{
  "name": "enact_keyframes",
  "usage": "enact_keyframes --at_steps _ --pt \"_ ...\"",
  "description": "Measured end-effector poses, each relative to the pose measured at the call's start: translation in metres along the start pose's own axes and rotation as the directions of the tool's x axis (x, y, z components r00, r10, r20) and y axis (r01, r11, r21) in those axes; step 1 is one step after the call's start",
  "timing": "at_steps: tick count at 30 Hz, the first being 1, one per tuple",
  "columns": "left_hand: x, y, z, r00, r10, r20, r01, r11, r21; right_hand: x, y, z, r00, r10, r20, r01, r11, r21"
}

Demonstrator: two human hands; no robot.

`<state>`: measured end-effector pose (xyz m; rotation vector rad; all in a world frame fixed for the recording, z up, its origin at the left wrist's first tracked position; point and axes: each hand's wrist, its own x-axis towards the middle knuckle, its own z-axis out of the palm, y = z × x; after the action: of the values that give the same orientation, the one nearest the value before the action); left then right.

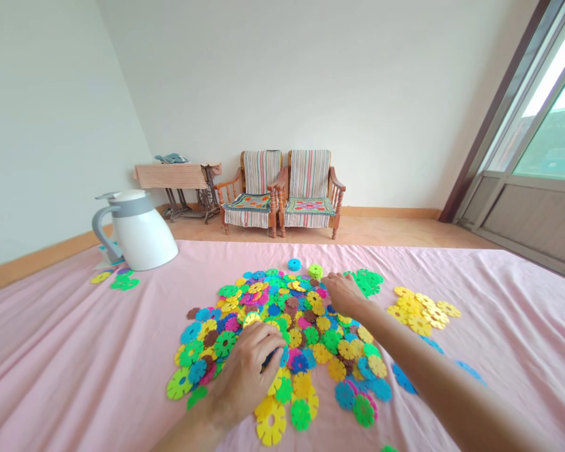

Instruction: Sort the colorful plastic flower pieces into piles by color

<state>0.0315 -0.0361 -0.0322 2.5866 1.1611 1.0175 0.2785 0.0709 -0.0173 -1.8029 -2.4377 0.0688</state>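
Across a wrinkled pink cloth sheet, a heap of flat plastic snowflake-shaped discs in yellow, green, blue, pink and brown lies overlapping. All places below are taken from this heap.

Left hand: on its near-left part, curled, knuckles up, fingers bent down onto the discs, just beside a blue disc. Fingertips hidden; cannot tell whether it pinches anything.

Right hand: at its far-right edge, fingers close together and reaching down onto the discs, near a lime-green disc. Cannot tell whether it holds one.

Just off the far edge, a lone blue disc. To the right, apart from the heap, a cluster of green discs, then a larger cluster of yellow discs, and scattered blue discs nearer the right forearm.

Well left of the heap stands a white jug with a grey handle, tilted in view, beside a few yellow and green discs.

Far beyond the heap, on the floor: two wooden armchairs with striped covers and a treadle table under a peach cloth.
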Motion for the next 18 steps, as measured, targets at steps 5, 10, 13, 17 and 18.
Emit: enact_keyframes --at_steps 5,10,13,17,18 --pt "0.002 0.000 0.000 1.000 0.014 -0.014 -0.014 1.000 0.007 -0.011 -0.002 0.005 0.999 -0.018 -0.032 0.024 0.985 0.169" --pt "0.002 -0.001 0.001 0.999 0.015 -0.029 -0.015 1.000 0.002 -0.025 -0.018 -0.001 0.995 -0.089 -0.050 0.102 0.897 0.430" --pt "0.001 -0.002 0.001 1.000 0.006 -0.015 -0.006 1.000 -0.002 -0.039 -0.027 -0.013 0.987 -0.133 -0.092 0.162 0.828 0.536" --pt "0.001 -0.002 0.000 1.000 -0.003 0.010 0.003 1.000 -0.003 -0.061 -0.020 -0.025 0.983 -0.054 -0.176 0.153 0.771 0.619" --pt "0.001 -0.002 0.000 1.000 -0.002 0.013 0.002 1.000 -0.004 -0.067 -0.016 -0.026 0.982 -0.024 -0.187 0.135 0.781 0.610"
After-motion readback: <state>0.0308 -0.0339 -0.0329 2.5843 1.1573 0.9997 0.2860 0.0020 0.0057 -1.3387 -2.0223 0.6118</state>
